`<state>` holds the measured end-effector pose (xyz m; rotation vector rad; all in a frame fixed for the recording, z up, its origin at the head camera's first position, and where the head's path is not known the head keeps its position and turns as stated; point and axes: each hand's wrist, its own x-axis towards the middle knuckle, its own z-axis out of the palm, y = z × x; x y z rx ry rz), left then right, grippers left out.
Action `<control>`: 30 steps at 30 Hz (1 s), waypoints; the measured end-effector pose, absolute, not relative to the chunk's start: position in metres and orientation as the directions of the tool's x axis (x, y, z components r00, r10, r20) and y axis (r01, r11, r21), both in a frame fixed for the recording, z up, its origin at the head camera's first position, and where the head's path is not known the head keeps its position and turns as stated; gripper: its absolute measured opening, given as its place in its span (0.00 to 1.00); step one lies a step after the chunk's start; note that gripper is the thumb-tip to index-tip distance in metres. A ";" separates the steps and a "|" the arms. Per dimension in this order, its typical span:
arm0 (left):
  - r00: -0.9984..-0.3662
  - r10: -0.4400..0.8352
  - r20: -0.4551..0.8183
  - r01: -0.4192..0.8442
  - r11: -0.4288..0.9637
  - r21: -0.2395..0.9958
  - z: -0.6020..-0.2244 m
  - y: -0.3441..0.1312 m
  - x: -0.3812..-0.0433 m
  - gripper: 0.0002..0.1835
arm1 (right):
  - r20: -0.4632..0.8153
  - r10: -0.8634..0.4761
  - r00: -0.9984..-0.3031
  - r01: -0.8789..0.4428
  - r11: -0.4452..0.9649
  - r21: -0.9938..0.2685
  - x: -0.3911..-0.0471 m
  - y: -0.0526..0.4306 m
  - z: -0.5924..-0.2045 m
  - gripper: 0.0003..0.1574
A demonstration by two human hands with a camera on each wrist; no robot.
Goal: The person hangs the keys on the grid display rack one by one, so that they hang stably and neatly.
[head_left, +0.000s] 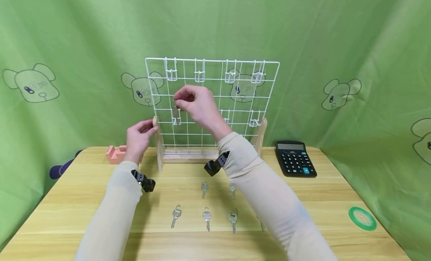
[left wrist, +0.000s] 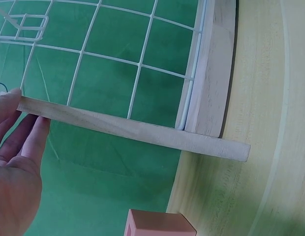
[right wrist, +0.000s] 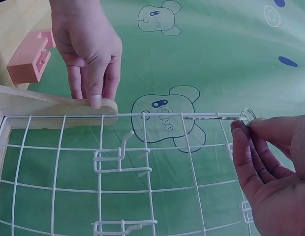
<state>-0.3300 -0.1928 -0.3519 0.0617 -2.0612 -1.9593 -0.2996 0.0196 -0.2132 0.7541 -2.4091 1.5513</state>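
A white wire grid (head_left: 212,60) stands in a wooden frame, with several white wire hooks (head_left: 171,75) hung on it. My left hand (head_left: 138,139) pinches the top of the left wooden post (left wrist: 133,130) between thumb and fingers. In front of the grid's left part, my right hand (head_left: 200,103) pinches a key (head_left: 174,113) by its ring (right wrist: 248,116). The key hangs down from the fingertips and overlaps a lower-left hook in the head view; in the right wrist view its blade appears edge-on.
Several keys with rings, among them one key (head_left: 207,215), lie on the wooden table (head_left: 323,223) below my arms. A pink tape dispenser (head_left: 116,154) sits behind my left wrist. To the right are a black calculator (head_left: 295,158) and a green tape roll (head_left: 372,224).
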 end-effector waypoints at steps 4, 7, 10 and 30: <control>-0.956 -0.232 0.183 0.171 0.070 0.983 -0.352 -0.193 -0.330 0.22 | 0.417 -0.298 -0.859 -0.503 0.334 -0.797 -0.300 0.020 -0.212 0.07; -0.955 -0.232 0.182 0.171 0.066 0.983 -0.352 -0.193 -0.330 0.23 | 0.441 -0.279 -0.853 -0.515 0.319 -0.796 -0.302 0.019 -0.211 0.07; -0.954 -0.236 0.183 0.173 0.060 0.983 -0.352 -0.192 -0.330 0.22 | 0.457 -0.256 -0.852 -0.518 0.280 -0.809 -0.303 0.016 -0.209 0.07; -0.950 -0.255 0.180 0.171 0.060 0.984 -0.352 -0.190 -0.329 0.22 | 0.505 -0.118 -0.855 -0.516 0.095 -0.851 -0.304 -0.001 -0.192 0.08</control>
